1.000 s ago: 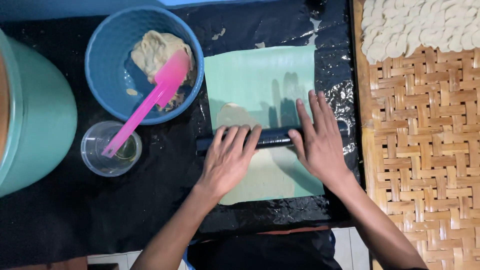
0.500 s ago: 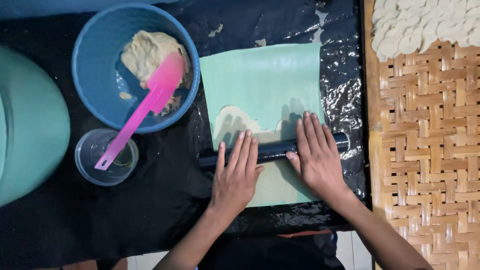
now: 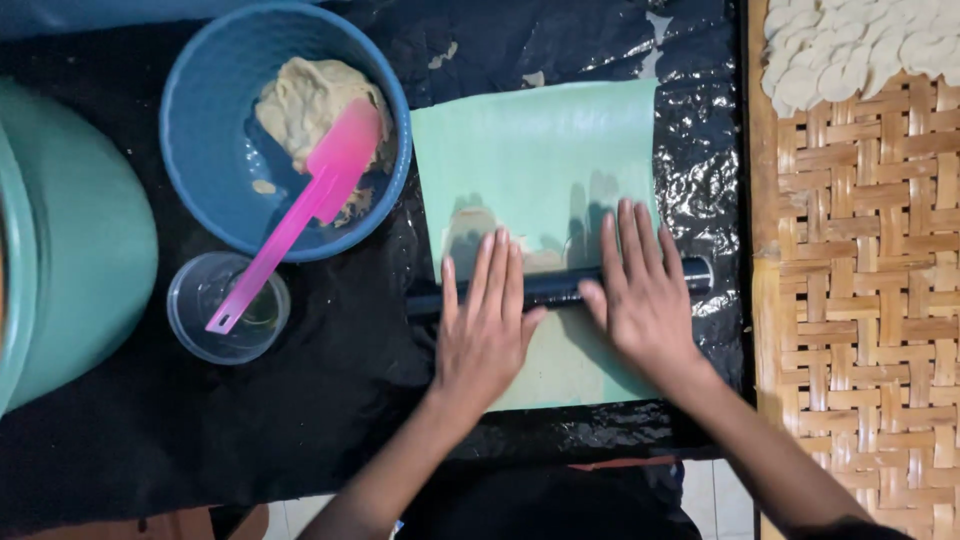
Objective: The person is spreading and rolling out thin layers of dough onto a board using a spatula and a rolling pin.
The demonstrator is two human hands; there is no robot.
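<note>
1. Black plastic sheeting covers your worktop.
2. Your left hand and right hand lie flat, fingers spread, side by side on a dark rolling pin.
3. Under them sits a green sheet with dough at your left fingertips.

both flat hands, left hand and right hand, press a dark roller on a green sheet beside a blue bowl.
</note>
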